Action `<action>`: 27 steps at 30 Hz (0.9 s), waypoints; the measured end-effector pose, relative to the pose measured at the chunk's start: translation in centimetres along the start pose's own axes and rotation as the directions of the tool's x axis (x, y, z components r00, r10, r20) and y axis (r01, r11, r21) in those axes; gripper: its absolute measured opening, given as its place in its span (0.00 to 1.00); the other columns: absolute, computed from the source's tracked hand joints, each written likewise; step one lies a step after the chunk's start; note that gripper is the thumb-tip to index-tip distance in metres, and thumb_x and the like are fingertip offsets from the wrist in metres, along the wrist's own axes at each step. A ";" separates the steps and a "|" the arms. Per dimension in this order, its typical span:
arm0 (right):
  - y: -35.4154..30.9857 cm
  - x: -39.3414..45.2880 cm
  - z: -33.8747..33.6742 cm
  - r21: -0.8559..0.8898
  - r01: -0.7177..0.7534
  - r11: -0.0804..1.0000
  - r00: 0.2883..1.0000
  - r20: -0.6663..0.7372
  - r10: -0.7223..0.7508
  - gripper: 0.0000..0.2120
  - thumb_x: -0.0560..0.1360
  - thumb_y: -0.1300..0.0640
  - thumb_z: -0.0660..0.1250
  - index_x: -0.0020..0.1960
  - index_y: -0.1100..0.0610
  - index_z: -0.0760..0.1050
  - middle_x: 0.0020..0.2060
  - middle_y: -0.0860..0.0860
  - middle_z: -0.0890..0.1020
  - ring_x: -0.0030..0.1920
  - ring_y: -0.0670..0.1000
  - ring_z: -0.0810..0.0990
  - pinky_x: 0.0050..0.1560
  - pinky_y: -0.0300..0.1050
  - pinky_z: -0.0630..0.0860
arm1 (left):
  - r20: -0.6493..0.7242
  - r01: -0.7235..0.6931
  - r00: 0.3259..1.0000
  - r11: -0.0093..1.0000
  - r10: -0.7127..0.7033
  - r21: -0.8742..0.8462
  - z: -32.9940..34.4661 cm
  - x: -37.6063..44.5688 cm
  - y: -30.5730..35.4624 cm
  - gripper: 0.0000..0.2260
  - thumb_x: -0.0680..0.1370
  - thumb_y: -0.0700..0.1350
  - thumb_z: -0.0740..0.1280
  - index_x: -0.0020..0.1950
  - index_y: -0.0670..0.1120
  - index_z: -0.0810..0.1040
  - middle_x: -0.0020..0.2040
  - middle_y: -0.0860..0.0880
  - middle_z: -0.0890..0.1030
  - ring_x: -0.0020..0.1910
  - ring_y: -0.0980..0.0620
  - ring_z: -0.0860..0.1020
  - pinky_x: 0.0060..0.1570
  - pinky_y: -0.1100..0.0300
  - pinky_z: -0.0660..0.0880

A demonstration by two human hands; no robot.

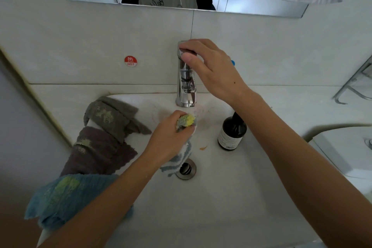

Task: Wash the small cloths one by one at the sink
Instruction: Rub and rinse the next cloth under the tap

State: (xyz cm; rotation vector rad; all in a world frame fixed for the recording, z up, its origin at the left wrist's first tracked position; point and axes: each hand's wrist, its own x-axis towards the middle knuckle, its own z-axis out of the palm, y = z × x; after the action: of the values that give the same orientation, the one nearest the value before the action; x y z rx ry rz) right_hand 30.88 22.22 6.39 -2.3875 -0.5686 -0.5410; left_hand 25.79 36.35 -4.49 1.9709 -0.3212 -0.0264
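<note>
The washing looks barely begun: no water shows under the tap (186,78), and three soiled cloths wait on the sink's (221,197) left rim — a grey cloth (112,115) at the back, a brown cloth (96,153) in front of it and a blue cloth (62,199) at the near left corner, partly under the forearm. Each carries yellow-green smears, so none seems washed yet. The left hand (171,139) is curled tight round the striped cloth (181,157), bunched in the fist over the basin just in front of the tap; its white and blue-grey tail hangs down towards the drain (186,169), and the wad poking from the fist is stained yellow and green. The right hand (209,66) rests on top of the tap lever, fingers laid over it and thumb at the front — likely about to start the water. A dark bottle (232,133) stands on the rim to the tap's right.
</note>
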 end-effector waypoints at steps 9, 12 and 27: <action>-0.3 0.4 -0.2 -0.001 -0.007 1.000 1.000 0.010 0.007 0.21 0.81 0.44 0.53 0.65 0.53 0.76 0.61 0.50 0.77 0.59 0.45 0.73 0.50 0.23 0.62 | -0.017 0.039 0.999 0.999 -0.039 -0.010 -0.1 0.2 -0.1 0.04 0.77 0.49 0.67 0.43 0.55 0.74 0.37 0.56 0.77 0.36 0.60 0.74 0.40 0.61 0.72; -0.3 0.4 -0.4 0.002 -0.008 1.000 1.000 0.016 0.008 0.19 0.81 0.46 0.54 0.64 0.53 0.76 0.60 0.50 0.77 0.57 0.45 0.73 0.49 0.24 0.63 | -0.024 0.053 0.998 0.998 -0.053 -0.025 -0.3 0.2 -0.1 0.04 0.76 0.50 0.67 0.43 0.56 0.74 0.36 0.58 0.76 0.34 0.63 0.74 0.39 0.62 0.71; -1.2 1.0 -0.8 0.012 -0.050 0.999 0.999 0.007 0.050 0.20 0.83 0.47 0.52 0.62 0.55 0.77 0.52 0.53 0.81 0.55 0.53 0.77 0.57 0.51 0.72 | 0.007 0.053 0.999 0.997 -0.054 0.063 0.1 0.3 -0.7 0.02 0.77 0.49 0.67 0.48 0.53 0.75 0.40 0.47 0.80 0.34 0.52 0.74 0.35 0.54 0.74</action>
State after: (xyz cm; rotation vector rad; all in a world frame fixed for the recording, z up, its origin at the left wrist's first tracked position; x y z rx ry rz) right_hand 30.92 22.79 8.03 -2.3868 -0.5127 -0.5064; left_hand 26.19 36.47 -5.11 2.0416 -0.2773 -0.0596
